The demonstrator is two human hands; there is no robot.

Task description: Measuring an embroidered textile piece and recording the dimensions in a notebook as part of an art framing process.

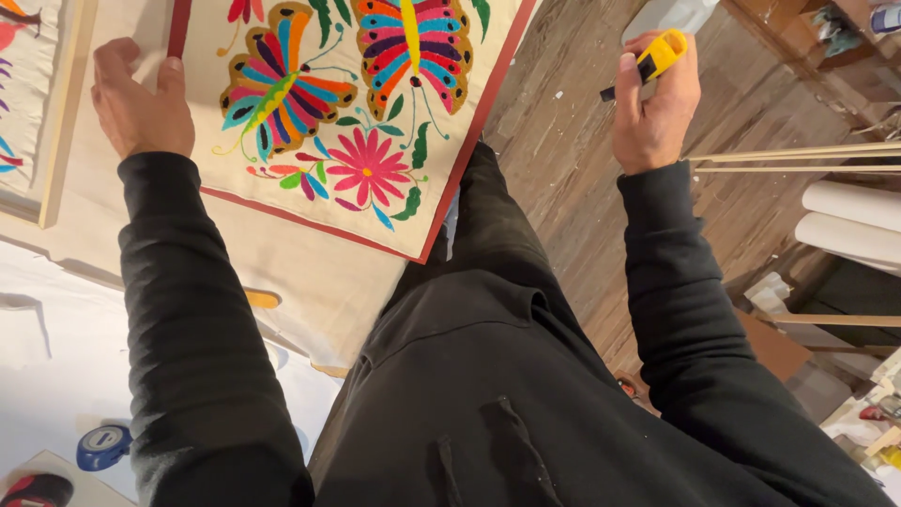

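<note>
The left hand (139, 101) rests flat on the left edge of the embroidered cloth (357, 122), fingers spread and closed on nothing. The cloth lies at the far centre; it is cream with a dark red border and carries butterflies and a pink flower in bright thread. It sits on a larger plain sheet (291, 272) that extends nearer and to the left. The right hand (654, 103) is raised at the far right, well apart from the cloth, and is clamped around a yellow knife (657, 58) with its dark tip pointing left. Below it is a wooden floor (572, 160). At the right edge lie thin sticks (798, 160) and white rolls (849, 221). A blue tape measure (103, 447) sits near left.
</note>
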